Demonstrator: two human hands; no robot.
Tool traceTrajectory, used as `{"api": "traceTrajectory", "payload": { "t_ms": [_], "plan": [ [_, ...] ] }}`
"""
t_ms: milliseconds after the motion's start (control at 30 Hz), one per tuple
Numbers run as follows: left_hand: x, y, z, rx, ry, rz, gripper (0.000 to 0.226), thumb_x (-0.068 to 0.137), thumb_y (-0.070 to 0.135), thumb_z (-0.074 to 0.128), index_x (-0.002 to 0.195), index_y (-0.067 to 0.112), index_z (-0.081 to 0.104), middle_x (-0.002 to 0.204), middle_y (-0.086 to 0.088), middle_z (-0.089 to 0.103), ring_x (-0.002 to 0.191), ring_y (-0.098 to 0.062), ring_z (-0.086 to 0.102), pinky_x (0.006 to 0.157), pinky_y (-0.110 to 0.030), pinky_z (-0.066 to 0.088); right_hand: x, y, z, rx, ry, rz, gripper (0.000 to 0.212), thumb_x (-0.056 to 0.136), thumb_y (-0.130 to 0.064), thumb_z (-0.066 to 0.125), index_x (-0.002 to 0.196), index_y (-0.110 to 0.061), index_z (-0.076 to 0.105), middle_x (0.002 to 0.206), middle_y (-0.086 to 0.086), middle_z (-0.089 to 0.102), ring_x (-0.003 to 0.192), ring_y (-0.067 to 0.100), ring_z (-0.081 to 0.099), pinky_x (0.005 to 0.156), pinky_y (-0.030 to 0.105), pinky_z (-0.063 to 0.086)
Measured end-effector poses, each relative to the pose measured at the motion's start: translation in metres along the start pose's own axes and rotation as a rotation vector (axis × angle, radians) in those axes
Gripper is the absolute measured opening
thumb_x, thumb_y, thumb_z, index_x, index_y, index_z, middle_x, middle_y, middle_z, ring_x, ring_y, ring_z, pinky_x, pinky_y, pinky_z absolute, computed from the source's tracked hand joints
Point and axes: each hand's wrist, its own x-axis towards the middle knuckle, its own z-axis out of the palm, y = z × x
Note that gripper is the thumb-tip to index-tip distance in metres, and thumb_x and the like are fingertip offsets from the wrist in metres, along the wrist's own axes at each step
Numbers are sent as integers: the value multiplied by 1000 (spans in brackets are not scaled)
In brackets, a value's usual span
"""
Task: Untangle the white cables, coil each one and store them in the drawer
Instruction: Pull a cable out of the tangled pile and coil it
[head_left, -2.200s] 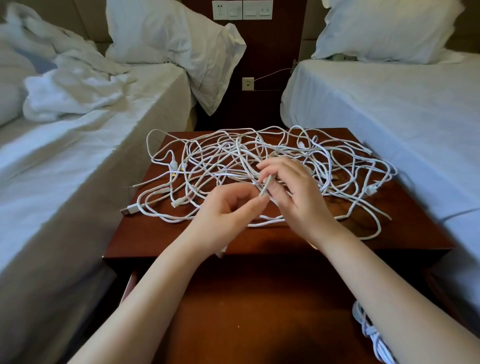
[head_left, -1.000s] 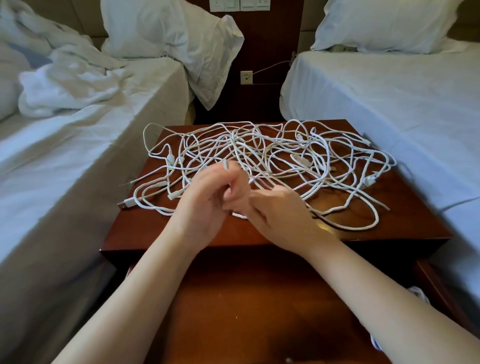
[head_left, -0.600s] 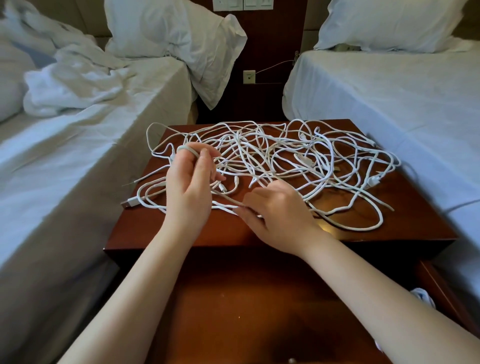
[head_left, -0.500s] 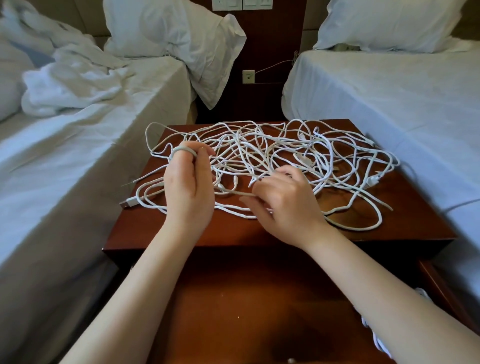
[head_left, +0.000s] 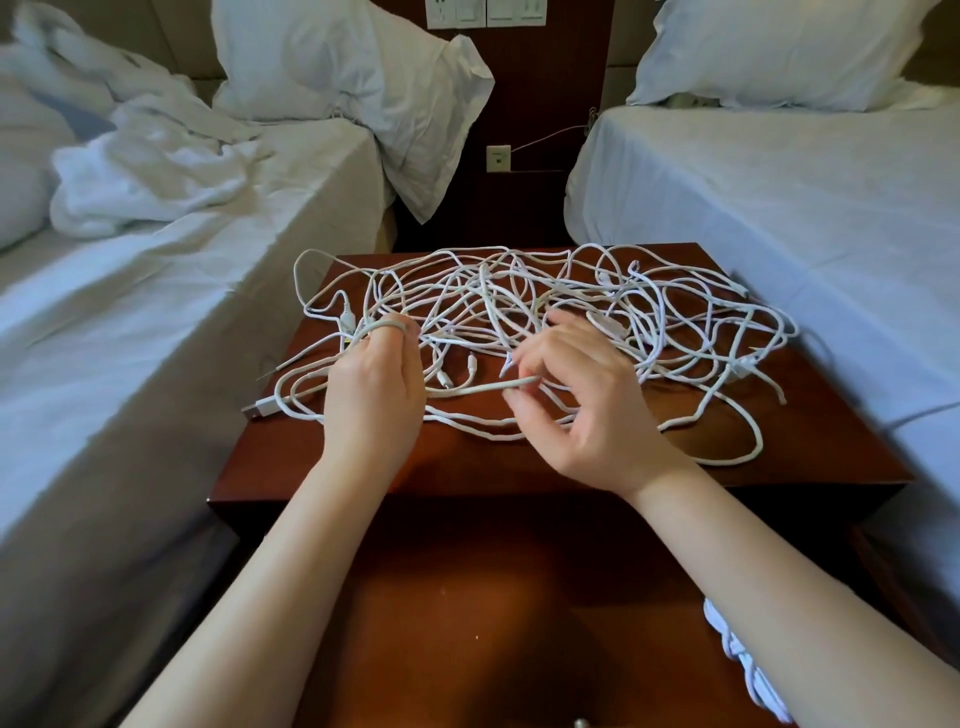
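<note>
Your left hand has a cable looped round its fingers, and your right hand pinches its strand. The white cables sprawl on the bench beyond both hands. The drawer below them holds a coiled bundle.

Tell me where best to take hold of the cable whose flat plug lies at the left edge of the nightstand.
Probably by the plug itself: it is the rigid end, lying flat and pointing left, clear of the tangle. Come from the front left, over bare nightstand, and pinch its narrow edges from above; the loops crowd its right side.
</note>
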Motion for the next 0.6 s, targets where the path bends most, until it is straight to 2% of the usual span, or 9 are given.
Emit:
{"api": "traceTrajectory", "payload": {
  "t_ms": [33,100,200,300,400,500,600],
  "plan": [
    [0,-2,-1,6,-13,-4,21,93,5,48,78,-5,59,62,-16,58,50,-20,42,50,-24,27,0,-3,0,54,-46,13,15,83,-11,62,72,-2,56,69,3,56,69,19,55,82,33,49],
    [1,-5,-2,-16,-39,-29,27,95,11,45,79,-6,59,66,-18,61,52,-27,48,49,-30,35,0,-5,1,59,-96,15,17,86,-14,61,73,-3,56,66,0,52,61,14,48,63,22,41],
    [2,-5,-6,-62,-40,-73,32,96,17,41,73,-2,53,71,-20,61,55,-32,50,51,-40,40,0,0,3,-66,-65,-59,22,93,-19,59,77,-5,64,66,0,58,56,17,52,53,28,44],
    [2,-2,-7,-100,-45,-93,31,96,12,44,66,9,40,57,-6,47,48,-20,39,48,-33,32,-1,3,3,-179,49,-131,25,93,-22,65,76,-5,68,63,0,61,52,17,55,49,29,44],
    [0,2,-3,-193,-112,-100,35,96,9,47,65,17,34,58,10,38,50,-8,39,50,-20,27,3,5,-1,-214,153,-67,37,89,-34,69,65,-6,61,55,-3,52,50,12,46,51,27,39],
    [-4,11,0,-369,-225,-117,32,97,13,47,65,14,43,60,7,46,54,-1,47,52,-12,32,5,7,-7,-74,167,66,44,94,-41,57,69,-5,55,57,-5,47,54,6,42,58,18,35],
    [-9,26,0,-597,-463,-224,41,95,32,41,72,1,54,52,3,47,48,-4,42,52,-22,36,5,8,-9,67,166,163,29,98,-24,51,81,0,56,61,-8,48,56,3,46,55,7,32]
  ]
}}
